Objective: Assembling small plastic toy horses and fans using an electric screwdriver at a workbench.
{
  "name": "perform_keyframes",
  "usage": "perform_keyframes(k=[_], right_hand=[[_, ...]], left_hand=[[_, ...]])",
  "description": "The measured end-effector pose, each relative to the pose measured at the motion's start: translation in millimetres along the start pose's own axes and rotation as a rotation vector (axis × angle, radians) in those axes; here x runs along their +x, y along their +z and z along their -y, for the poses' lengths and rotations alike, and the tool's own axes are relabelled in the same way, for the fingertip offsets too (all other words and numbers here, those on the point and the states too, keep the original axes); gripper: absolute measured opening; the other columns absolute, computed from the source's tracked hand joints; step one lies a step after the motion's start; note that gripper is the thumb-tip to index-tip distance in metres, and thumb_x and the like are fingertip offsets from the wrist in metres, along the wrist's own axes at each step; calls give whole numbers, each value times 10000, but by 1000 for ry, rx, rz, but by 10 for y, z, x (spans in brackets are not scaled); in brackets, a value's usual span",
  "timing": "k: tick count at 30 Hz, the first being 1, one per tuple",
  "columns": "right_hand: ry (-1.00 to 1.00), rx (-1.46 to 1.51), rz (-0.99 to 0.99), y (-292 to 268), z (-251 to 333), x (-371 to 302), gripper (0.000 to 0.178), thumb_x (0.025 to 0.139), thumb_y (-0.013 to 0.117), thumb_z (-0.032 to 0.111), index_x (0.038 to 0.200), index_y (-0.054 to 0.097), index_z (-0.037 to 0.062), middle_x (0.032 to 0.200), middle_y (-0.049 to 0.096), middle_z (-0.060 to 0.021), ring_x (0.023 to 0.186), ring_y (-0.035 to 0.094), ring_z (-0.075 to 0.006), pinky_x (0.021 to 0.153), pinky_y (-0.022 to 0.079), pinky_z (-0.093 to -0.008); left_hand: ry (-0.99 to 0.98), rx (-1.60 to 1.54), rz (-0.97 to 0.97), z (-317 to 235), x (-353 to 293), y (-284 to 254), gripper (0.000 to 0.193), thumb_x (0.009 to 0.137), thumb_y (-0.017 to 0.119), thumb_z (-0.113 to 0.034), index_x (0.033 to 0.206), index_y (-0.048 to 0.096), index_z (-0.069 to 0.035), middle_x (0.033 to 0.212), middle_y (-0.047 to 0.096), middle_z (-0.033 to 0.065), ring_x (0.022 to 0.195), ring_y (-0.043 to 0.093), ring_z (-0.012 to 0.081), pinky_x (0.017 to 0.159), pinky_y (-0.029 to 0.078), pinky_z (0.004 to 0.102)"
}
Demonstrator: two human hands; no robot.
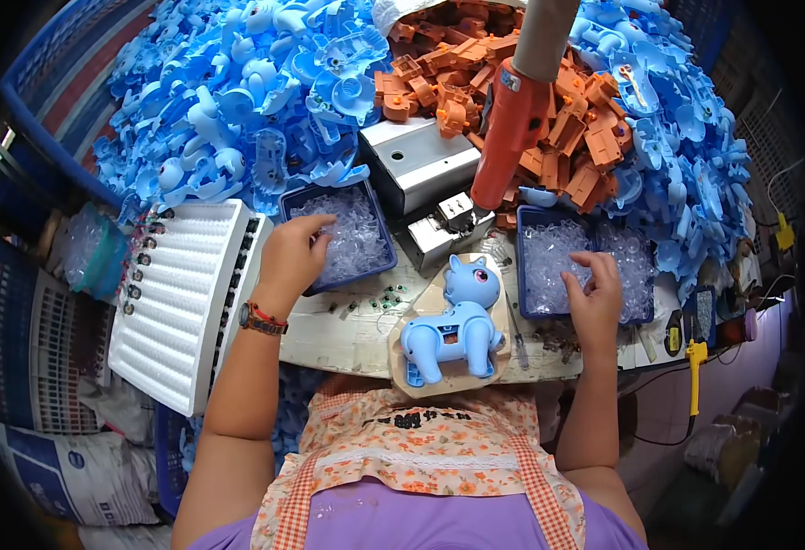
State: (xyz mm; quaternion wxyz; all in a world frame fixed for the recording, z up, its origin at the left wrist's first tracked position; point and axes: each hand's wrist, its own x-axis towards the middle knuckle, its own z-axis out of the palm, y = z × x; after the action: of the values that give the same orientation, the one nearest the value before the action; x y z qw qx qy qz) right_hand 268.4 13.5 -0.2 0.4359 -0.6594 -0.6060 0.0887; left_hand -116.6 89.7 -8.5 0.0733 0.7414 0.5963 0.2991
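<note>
On a tan board (408, 378) in front of me lies a blue toy pony (450, 337), its head toward the far side and a dark rectangular opening in its body. My left hand (294, 255) is at the left blue tray (390, 258) of small clear plastic pieces (352, 225), thumb and forefinger apart. At the right, my right hand (597, 295) hovers by another blue tray (522, 280) of similar clear pieces (554, 247). Its thumb and fingers are bent with a gap between them. Neither hand visibly holds anything.
Blue toy shells (237, 101) heap up at the far side, with orange-brown plastic boxes (567, 128) between them. A red power screwdriver (510, 128) hangs above a metal fixture (444, 225). White racks (178, 302) stand left; small electronic parts (389, 298) lie on the table.
</note>
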Motion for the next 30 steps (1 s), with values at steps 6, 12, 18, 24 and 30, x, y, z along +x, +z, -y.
perform_keyframes(k=[6, 12, 18, 24, 30], right_hand=[[5, -16, -14, 29, 227, -12, 173, 757, 696, -7, 921, 659, 36, 933, 590, -12, 593, 417, -73, 548, 377, -226], [-68, 399, 296, 296, 706, -189, 144, 801, 685, 37, 943, 666, 30, 912, 601, -40, 657, 502, -69, 574, 406, -214], [147, 854, 716, 465, 824, -292, 262, 854, 642, 3, 1114, 604, 13, 954, 633, -12, 843, 595, -70, 697, 471, -209], [168, 749, 823, 407, 825, -274, 316, 833, 654, -24, 1143, 608, 16, 962, 659, -37, 857, 617, -91, 762, 495, -238], [260, 855, 663, 415, 763, -298, 259, 834, 666, -10, 1091, 639, 12, 994, 672, -68, 893, 644, -111, 797, 506, -250]], left_hand=[[-215, -599, 56, -34, -9, -44, 158, 839, 651, -35, 993, 687, -32, 834, 704, 86, 744, 681, 139, 645, 516, 238], [3, -877, 66, -680, -324, 194, 197, 800, 674, 19, 987, 711, -32, 882, 715, 77, 779, 687, 138, 679, 539, 249], [378, -801, 79, -1041, -511, 233, 356, 752, 657, 78, 1025, 733, -137, 1026, 609, 76, 731, 617, 198, 692, 510, 289], [237, -1081, 160, -1078, -612, 346, 347, 847, 591, 58, 1154, 656, -90, 1018, 622, 65, 866, 609, 134, 781, 485, 236], [-42, -1052, 387, -973, -602, 305, 160, 872, 667, -137, 1000, 650, -42, 971, 660, 53, 911, 622, 122, 768, 487, 263]])
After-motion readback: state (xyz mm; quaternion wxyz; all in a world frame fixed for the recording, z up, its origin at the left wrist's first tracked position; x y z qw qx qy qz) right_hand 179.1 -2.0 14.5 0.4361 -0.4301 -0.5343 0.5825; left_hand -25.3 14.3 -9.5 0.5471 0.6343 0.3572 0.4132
